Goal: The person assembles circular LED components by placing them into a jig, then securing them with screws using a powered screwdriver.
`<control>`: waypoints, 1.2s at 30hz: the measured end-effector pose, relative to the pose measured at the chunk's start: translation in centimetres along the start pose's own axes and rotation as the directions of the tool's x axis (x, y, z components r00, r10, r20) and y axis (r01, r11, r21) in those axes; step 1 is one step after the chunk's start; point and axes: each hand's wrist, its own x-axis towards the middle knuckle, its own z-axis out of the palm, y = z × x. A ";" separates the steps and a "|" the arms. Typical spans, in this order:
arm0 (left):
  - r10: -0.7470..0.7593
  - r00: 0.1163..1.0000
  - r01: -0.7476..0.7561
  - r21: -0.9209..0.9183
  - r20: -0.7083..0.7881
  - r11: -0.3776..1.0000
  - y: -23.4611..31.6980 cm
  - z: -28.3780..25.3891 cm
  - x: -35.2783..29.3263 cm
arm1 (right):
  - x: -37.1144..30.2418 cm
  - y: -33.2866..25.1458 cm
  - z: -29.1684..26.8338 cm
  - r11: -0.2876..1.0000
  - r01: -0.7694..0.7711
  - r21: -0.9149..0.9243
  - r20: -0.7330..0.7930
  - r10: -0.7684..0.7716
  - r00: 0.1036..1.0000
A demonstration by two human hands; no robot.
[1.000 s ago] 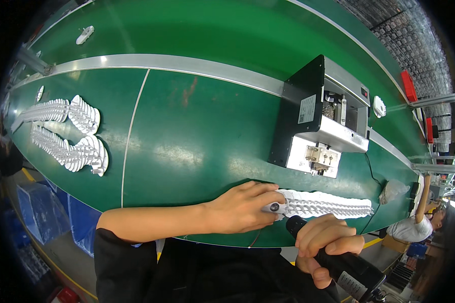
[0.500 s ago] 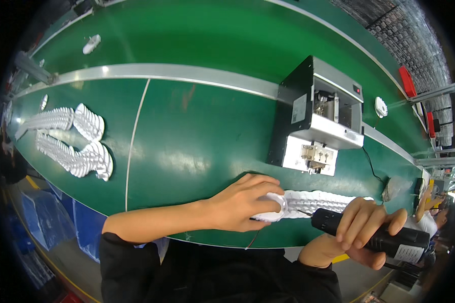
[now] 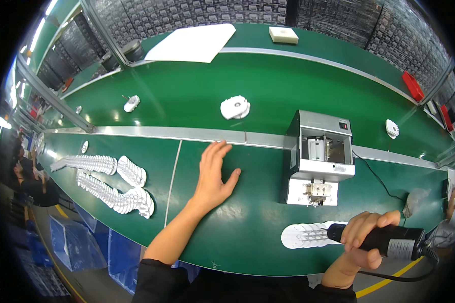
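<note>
My right hand is wrapped round a black electric screwdriver, its cord trailing from the back end. The bit points left, over a row of overlapping white plastic parts lying on the green bench. My left hand reaches forward above the bench with its fingers apart, holding nothing. Beyond its fingertips a round white part sits on the green conveyor belt. A silver and black screw feeder machine stands between my hands and the belt, toward the right.
Long stacks of white parts lie on the left of the bench. More white parts rest on the belt. A metal rail separates bench and belt. A white sheet and a pale block lie on the far ledge; blue bins stand below left.
My left hand has let go of the round white part near the screwdriver and moved forward and left, opening. The view has tilted up, bringing more of the belt into sight.
</note>
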 end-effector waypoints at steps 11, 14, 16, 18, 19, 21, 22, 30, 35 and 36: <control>0.025 0.994 -0.041 0.149 0.106 0.988 -1.5 0.6 -1.0 | 0.1 0.7 -0.7 0.971 -0.055 -0.232 -0.311 -0.021 0.950; 0.053 0.994 -0.066 0.142 0.097 0.988 -1.3 1.1 -0.9 | 0.7 0.0 -1.3 0.968 -0.060 -0.244 -0.251 -0.003 0.968; 0.045 0.995 -0.058 0.145 0.091 0.988 -1.0 1.1 -0.8 | 2.3 -0.9 -2.0 0.955 -0.170 -0.243 -0.181 0.128 0.975; 0.037 0.994 -0.052 0.136 0.105 0.989 -1.0 0.4 -1.1 | 4.5 -1.3 -1.8 0.913 -0.315 -0.258 -0.113 0.296 0.949; 0.032 0.995 -0.046 0.140 0.100 0.989 -1.0 0.4 -1.0 | 5.1 -1.9 -1.8 0.913 -0.316 -0.256 -0.105 0.299 0.948; 0.056 0.995 -0.066 0.119 0.081 0.991 -1.1 0.2 -1.1 | 6.0 -2.8 -1.9 0.860 -0.400 -0.316 -0.030 0.412 0.911; 0.051 0.996 -0.060 0.130 0.074 0.990 -1.1 0.3 -1.1 | 6.3 -2.8 -2.0 0.870 -0.386 -0.308 0.000 0.405 0.914; -0.073 0.997 0.065 0.233 0.028 0.970 -0.5 1.1 0.6 | 5.8 -2.4 -2.5 0.952 -0.096 -0.290 0.062 0.119 0.991; -0.123 0.992 0.123 0.192 -0.012 0.974 0.3 3.6 2.8 | 6.6 -2.9 -1.6 0.996 -0.082 -0.033 -0.121 0.078 0.990; -0.099 0.993 0.110 0.224 -0.058 0.968 0.4 3.6 3.0 | 6.8 -3.4 -1.6 0.998 -0.068 -0.004 -0.109 0.067 0.992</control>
